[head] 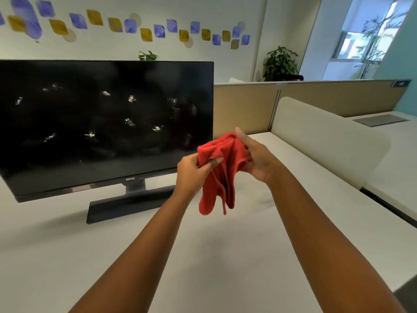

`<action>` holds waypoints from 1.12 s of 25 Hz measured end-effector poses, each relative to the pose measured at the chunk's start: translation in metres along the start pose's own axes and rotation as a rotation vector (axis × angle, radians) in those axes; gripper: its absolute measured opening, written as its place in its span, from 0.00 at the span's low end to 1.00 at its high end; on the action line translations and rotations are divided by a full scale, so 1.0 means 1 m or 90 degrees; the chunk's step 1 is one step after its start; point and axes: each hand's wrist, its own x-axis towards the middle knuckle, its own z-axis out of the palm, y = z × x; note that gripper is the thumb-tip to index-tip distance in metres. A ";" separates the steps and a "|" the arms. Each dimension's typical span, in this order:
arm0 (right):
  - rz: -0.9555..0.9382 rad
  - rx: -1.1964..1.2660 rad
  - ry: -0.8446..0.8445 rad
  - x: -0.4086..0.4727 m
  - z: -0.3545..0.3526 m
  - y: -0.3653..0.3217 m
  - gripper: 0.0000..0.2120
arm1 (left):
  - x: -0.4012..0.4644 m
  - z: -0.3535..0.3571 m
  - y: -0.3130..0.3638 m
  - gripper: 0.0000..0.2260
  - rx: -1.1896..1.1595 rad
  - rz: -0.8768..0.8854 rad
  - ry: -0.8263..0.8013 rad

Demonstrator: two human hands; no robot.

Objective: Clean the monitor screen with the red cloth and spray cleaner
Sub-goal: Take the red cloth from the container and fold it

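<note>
**Red cloth held up beside the spotted monitor**

The left hand (191, 171) pinches the red cloth (220, 175) between thumb and fingers at its upper left edge. The right hand (256, 158) grips the cloth's upper right side, fingers closed into the fabric and thumb pointing up. The cloth is crumpled terry, hanging in loose folds above the white desk (214, 256), clear of its surface, just in front of the monitor's lower right corner.

The monitor (101, 123) stands on the desk to the left on a dark flat base. Its bezel reads "BenQ" at the bottom centre. The black screen is off and dotted with pale wet blotches. A small red-edged sticker on the lower bezel is unreadable.
</note>
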 end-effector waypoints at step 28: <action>-0.246 -0.544 0.154 0.020 0.086 0.054 0.13 | -0.016 -0.144 -0.041 0.10 0.065 -0.164 0.059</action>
